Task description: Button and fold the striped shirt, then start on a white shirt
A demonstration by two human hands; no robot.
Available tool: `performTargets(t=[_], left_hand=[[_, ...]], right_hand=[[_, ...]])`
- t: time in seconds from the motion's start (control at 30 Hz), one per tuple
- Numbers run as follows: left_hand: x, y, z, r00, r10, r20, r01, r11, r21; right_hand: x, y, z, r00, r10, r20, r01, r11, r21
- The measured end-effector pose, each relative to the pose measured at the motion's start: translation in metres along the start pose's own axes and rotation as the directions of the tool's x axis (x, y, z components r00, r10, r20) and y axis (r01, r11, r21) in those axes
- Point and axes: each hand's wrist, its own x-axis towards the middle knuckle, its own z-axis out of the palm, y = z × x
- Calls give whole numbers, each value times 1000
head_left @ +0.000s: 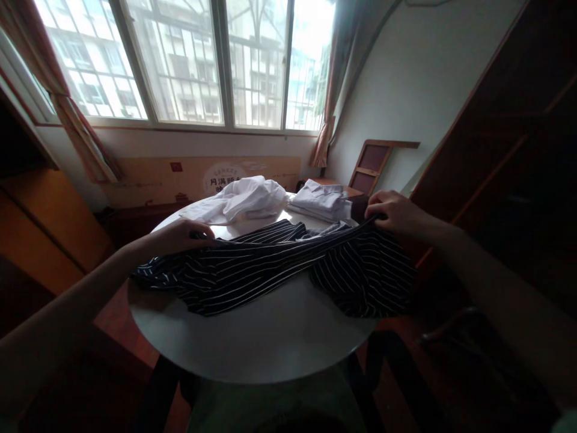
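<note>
The striped garment (261, 264), dark with thin white lines, stretches left to right over the middle of a round white table (252, 352), held up along its far edge by both hands. The left hand (187, 234) pinches that edge between thumb and fingers at the left; the garment's left end lies bunched on the table just nearer than this hand. The right hand (396, 213) pinches the edge at the right, a little farther off and higher, thumb and fingers closed on the cloth. From there the right part hangs in loose folds out past the table's right rim.

On the far side of the table, a loose heap of white cloth (255, 201) lies to the left and a neat stack of folded white clothes (321, 201) just beside it to the right. Beyond them is a window (256, 72).
</note>
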Motion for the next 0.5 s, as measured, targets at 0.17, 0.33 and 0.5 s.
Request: performTargets(t=[0.17,0.33,0.5], left_hand=[[18,24,9,970,240,22,-241,970,31],[63,65,6,931,339,-135,-343,939,-14],[108,88,16,914,403,-52,-405,894,-194]], right_hand=[[21,-17,13,987,96,-132,-103,993,-49],[58,-71,13,962,-120,-244,197,928,317],[86,-123,4,931,-210,-298,346,766,542]])
